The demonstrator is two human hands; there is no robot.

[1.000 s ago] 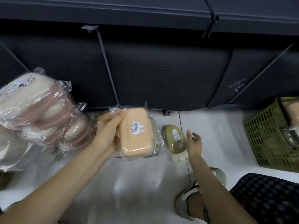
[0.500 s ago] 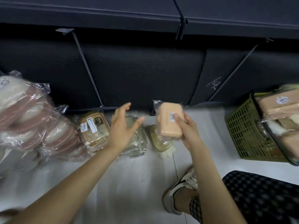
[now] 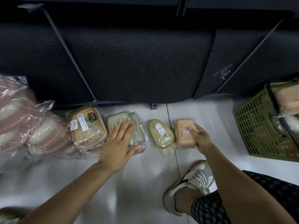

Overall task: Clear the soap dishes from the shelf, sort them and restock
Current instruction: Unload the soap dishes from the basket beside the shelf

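Wrapped soap dishes lie in a row on the white floor below the dark shelf. My left hand [image 3: 120, 139] rests flat, fingers spread, on a pale green wrapped dish [image 3: 116, 121]. My right hand [image 3: 199, 137] holds an orange dish [image 3: 182, 134] marked with lettering, set on the floor right of an olive oval dish [image 3: 160, 134]. A tan dish with a white label [image 3: 86, 126] lies left of the green one. Pink and white wrapped dishes [image 3: 29, 126] are piled at the far left.
A green plastic basket [image 3: 257, 126] with more wrapped dishes stands at the right. The empty dark shelf bay [image 3: 137, 62] with slanted dividers lies behind the row. My sneaker [image 3: 192, 183] and checked trouser leg sit at the lower right.
My right hand took the orange dish from my left and carried it down to the floor right of the olive dish. My left hand dropped flat onto the green dish.
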